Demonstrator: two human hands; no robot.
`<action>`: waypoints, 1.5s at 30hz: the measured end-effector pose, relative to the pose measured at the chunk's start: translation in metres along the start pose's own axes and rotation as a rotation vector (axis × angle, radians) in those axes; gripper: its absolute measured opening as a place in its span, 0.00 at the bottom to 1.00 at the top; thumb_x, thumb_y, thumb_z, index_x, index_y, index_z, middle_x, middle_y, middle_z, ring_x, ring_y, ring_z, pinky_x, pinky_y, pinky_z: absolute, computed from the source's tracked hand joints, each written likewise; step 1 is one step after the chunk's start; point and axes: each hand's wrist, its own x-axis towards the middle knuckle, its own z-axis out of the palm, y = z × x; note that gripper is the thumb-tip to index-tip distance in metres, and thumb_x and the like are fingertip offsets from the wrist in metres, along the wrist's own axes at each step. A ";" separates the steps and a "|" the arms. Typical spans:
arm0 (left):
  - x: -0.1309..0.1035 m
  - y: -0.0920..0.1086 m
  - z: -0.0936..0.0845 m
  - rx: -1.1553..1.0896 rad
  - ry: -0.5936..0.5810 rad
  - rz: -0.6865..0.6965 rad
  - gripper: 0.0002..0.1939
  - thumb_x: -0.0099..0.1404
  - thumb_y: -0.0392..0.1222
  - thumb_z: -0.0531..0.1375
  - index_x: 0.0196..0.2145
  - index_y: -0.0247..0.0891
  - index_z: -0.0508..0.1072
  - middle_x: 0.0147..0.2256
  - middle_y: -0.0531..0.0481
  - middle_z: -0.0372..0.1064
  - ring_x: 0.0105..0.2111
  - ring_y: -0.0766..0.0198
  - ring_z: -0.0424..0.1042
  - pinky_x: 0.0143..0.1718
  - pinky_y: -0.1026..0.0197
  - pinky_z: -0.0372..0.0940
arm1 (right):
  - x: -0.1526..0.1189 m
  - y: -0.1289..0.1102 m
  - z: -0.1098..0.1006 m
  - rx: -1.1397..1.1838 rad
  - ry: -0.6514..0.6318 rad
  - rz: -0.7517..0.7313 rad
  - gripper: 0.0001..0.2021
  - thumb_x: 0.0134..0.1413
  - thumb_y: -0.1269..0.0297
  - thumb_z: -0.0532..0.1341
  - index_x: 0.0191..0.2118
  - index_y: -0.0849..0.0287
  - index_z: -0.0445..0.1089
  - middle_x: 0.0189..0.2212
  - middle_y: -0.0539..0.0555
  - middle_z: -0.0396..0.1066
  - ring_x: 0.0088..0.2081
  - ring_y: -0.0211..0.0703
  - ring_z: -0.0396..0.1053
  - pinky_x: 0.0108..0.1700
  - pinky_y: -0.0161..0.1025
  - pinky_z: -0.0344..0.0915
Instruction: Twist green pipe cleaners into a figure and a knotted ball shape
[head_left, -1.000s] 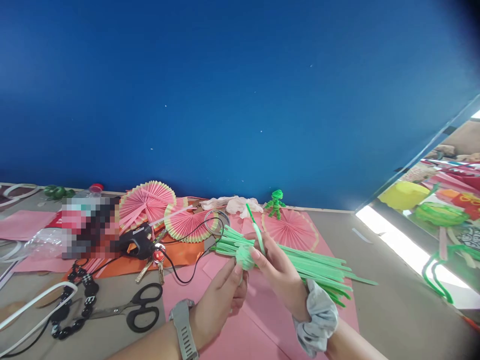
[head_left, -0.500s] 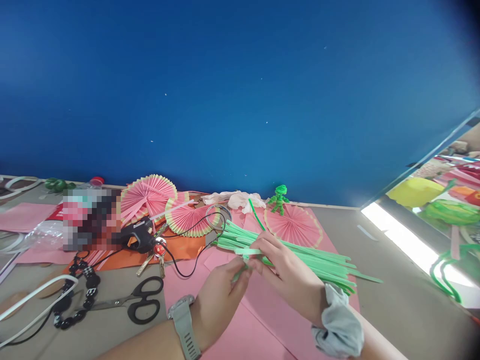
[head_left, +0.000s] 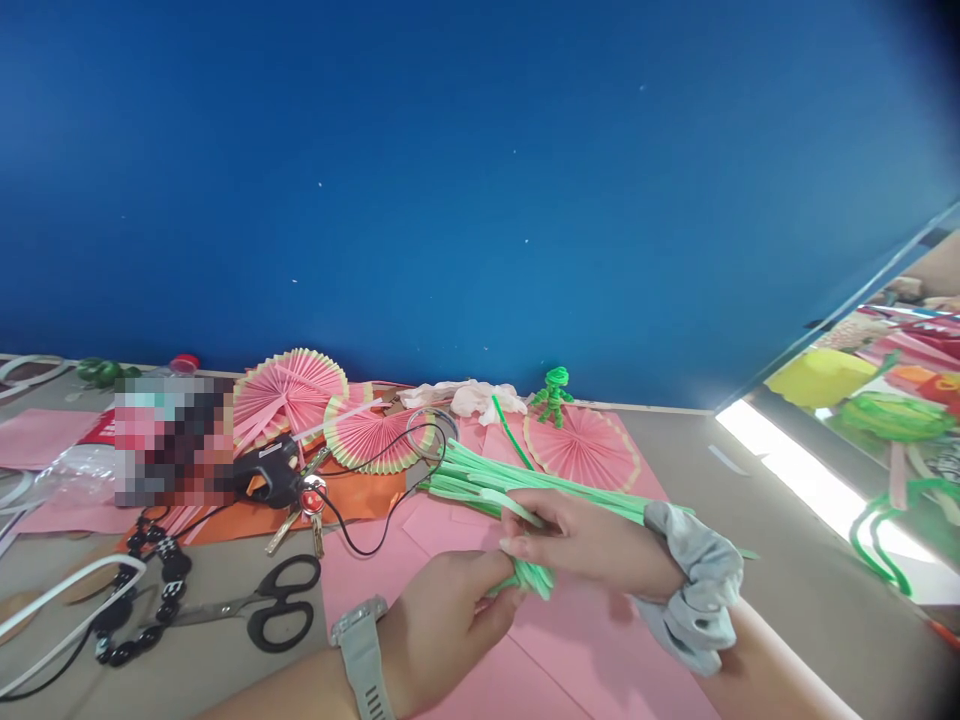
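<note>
My left hand (head_left: 465,600), with a watch on its wrist, pinches a small bunched piece of green pipe cleaner (head_left: 534,577) between thumb and fingers. My right hand (head_left: 566,530), a grey scrunchie around its wrist, is closed on a pale green pipe cleaner end (head_left: 501,497) just above the left fingertips. Whether that end joins the bunched piece is hidden by the fingers. Behind the hands a bundle of green pipe cleaners (head_left: 480,460) lies on pink paper (head_left: 375,560). A small green pipe-cleaner figure (head_left: 553,398) stands against the blue panel.
Left of my hands lie black-handled scissors (head_left: 281,605), a bead bracelet (head_left: 169,590), keys (head_left: 315,510) and a black glue gun (head_left: 271,472) with its cord. Pink folded paper fans (head_left: 289,395) rest along the blue panel (head_left: 480,200). A plastic bottle (head_left: 90,460) is at far left.
My right hand has turned and moved slightly right and down, its wrist now over the bundle's right end. More of the bunched green piece shows below the fingers.
</note>
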 end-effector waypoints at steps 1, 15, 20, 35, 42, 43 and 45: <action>0.000 -0.001 0.001 -0.019 -0.005 0.000 0.08 0.63 0.36 0.50 0.30 0.39 0.67 0.24 0.56 0.61 0.24 0.68 0.57 0.26 0.67 0.52 | 0.000 0.001 0.000 0.011 -0.008 0.005 0.08 0.53 0.66 0.56 0.24 0.58 0.59 0.20 0.44 0.52 0.22 0.33 0.50 0.23 0.30 0.51; 0.003 -0.020 0.003 -0.801 -0.036 -0.117 0.12 0.64 0.48 0.52 0.31 0.36 0.66 0.21 0.58 0.49 0.21 0.71 0.47 0.22 0.67 0.48 | -0.004 0.003 -0.002 -0.110 0.099 -0.288 0.15 0.60 0.54 0.49 0.32 0.59 0.65 0.30 0.50 0.61 0.27 0.35 0.58 0.29 0.32 0.57; 0.003 -0.027 0.006 -0.915 -0.033 -0.128 0.12 0.65 0.48 0.50 0.29 0.37 0.63 0.18 0.61 0.45 0.17 0.72 0.43 0.19 0.66 0.42 | -0.007 0.002 -0.007 -0.203 0.050 -0.183 0.20 0.44 0.50 0.63 0.40 0.58 0.64 0.32 0.49 0.61 0.27 0.34 0.55 0.28 0.31 0.56; 0.004 -0.013 -0.001 -0.798 0.058 -0.088 0.10 0.65 0.44 0.52 0.30 0.38 0.67 0.24 0.58 0.50 0.22 0.71 0.47 0.23 0.66 0.46 | -0.009 -0.007 -0.004 -0.431 0.109 -0.175 0.16 0.51 0.51 0.59 0.38 0.59 0.62 0.36 0.53 0.64 0.35 0.42 0.63 0.36 0.37 0.60; 0.003 -0.019 0.003 -0.880 -0.002 -0.103 0.09 0.64 0.45 0.53 0.34 0.37 0.68 0.23 0.57 0.49 0.22 0.71 0.46 0.23 0.66 0.45 | -0.011 -0.013 -0.003 -0.486 0.047 -0.173 0.18 0.45 0.53 0.63 0.38 0.59 0.62 0.33 0.52 0.65 0.32 0.41 0.63 0.31 0.36 0.60; 0.002 -0.020 0.004 -0.914 -0.019 -0.108 0.10 0.64 0.45 0.53 0.35 0.36 0.68 0.23 0.58 0.48 0.22 0.71 0.45 0.22 0.66 0.43 | -0.011 -0.012 -0.003 -0.484 0.044 -0.185 0.17 0.46 0.53 0.63 0.37 0.59 0.62 0.33 0.52 0.65 0.32 0.41 0.63 0.31 0.35 0.60; 0.003 -0.022 0.004 -0.962 -0.042 -0.110 0.10 0.64 0.46 0.53 0.33 0.36 0.67 0.21 0.59 0.46 0.21 0.72 0.43 0.21 0.65 0.41 | -0.011 -0.011 -0.003 -0.476 0.046 -0.192 0.17 0.47 0.52 0.62 0.37 0.60 0.62 0.33 0.52 0.65 0.32 0.40 0.63 0.31 0.35 0.59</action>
